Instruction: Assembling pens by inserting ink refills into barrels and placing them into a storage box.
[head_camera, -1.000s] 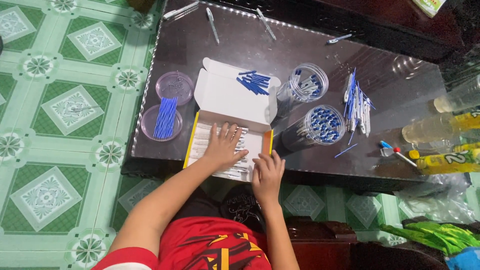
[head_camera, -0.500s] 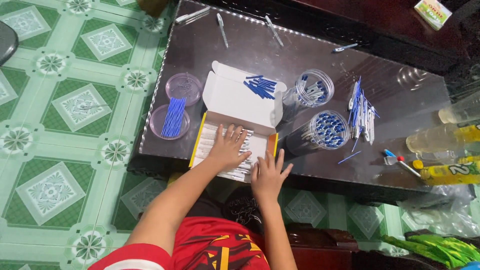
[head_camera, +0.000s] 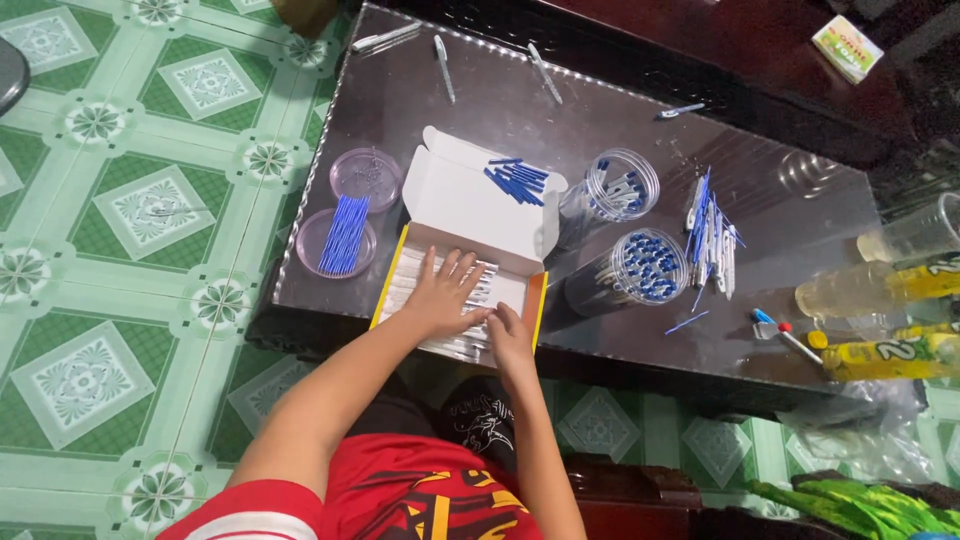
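An open yellow-sided cardboard box lies on the dark glossy table, its white lid flipped back. Rows of clear pens fill it. My left hand rests flat on the pens, fingers spread. My right hand sits at the box's near right corner, fingers curled on the pens there. Blue pen caps lie loose by the lid.
Two round clear lids sit left of the box, one holding blue refills. Two clear jars of pen parts lie right of the box, beside a pile of pens. Bottles and a cup stand at far right. Green tiled floor surrounds the table.
My right hand has moved from the table edge up onto the box's near right corner. The left hand stays flat on the pens. The camera has shifted slightly.
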